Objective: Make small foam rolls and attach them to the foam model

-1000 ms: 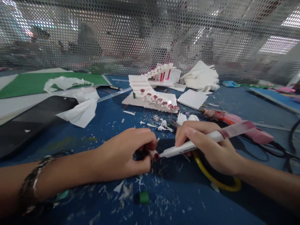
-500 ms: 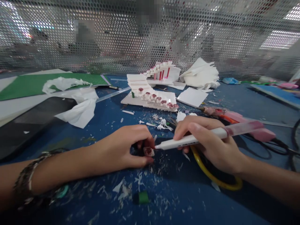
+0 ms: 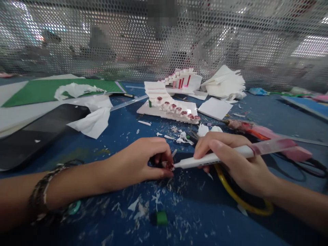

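My left hand rests on the blue table, its fingers pinched around a small white foam piece stained red on top. My right hand grips a white marker pen with a clear pink cap on its rear end; its tip touches the foam piece. A beaded bracelet circles my left wrist. Behind the hands stands a white foam staircase model with a row of similar red-topped pieces along its edge.
White foam shavings and a small green block litter the table near me. A yellow loop lies under my right hand, pink scissors to the right. Tissues, a dark tablet, a green sheet lie left. Perforated metal screen behind.
The pen tip lifted slightly off the foam piece, then came back onto it. My left fingers turned the piece a little. The view shifted slightly.
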Demonstrator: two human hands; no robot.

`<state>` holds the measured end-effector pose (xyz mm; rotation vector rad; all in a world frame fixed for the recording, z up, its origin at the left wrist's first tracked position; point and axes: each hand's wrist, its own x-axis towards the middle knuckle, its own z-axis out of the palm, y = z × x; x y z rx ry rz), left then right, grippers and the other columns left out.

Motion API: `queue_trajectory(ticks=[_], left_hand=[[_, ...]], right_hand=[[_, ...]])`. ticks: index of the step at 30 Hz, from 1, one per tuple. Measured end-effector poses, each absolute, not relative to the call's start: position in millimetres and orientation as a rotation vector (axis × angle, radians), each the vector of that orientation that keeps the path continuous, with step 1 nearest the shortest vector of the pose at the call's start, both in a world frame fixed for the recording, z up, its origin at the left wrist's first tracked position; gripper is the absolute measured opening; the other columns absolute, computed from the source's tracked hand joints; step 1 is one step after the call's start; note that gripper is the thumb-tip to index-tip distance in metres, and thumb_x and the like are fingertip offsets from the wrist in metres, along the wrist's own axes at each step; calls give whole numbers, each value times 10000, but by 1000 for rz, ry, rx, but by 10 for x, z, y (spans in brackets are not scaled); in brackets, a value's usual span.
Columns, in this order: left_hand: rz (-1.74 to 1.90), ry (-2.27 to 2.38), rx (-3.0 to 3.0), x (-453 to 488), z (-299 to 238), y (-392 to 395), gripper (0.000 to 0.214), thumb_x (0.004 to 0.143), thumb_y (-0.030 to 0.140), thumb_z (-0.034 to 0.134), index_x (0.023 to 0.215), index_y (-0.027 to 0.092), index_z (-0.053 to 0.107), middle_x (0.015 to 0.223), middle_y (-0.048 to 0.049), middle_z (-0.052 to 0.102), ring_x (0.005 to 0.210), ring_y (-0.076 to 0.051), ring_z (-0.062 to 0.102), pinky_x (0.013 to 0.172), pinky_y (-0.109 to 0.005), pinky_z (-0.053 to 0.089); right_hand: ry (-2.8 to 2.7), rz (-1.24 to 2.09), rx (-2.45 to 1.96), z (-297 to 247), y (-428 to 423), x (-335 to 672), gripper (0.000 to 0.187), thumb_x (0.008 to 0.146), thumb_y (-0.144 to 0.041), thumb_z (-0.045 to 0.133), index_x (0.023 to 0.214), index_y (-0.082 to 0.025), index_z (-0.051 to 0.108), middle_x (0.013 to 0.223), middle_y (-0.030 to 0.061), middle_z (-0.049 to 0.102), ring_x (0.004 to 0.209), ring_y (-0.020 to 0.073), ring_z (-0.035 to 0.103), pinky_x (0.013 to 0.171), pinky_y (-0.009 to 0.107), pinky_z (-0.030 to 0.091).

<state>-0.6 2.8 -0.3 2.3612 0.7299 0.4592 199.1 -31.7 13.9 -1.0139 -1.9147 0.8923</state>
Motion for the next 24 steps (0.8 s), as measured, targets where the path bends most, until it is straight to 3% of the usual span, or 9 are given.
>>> queue_trajectory(ticks=[24], left_hand=[[414, 735, 2343, -7, -6, 36, 52, 724, 190, 600, 732, 158, 560, 709, 32, 536, 602, -66, 477, 555, -136, 381]], right_hand=[[-1915, 894, -1070, 142, -336, 2000, 285, 811, -230, 376, 590, -163, 543, 519, 0, 510, 433, 72, 472, 377, 174, 374]])
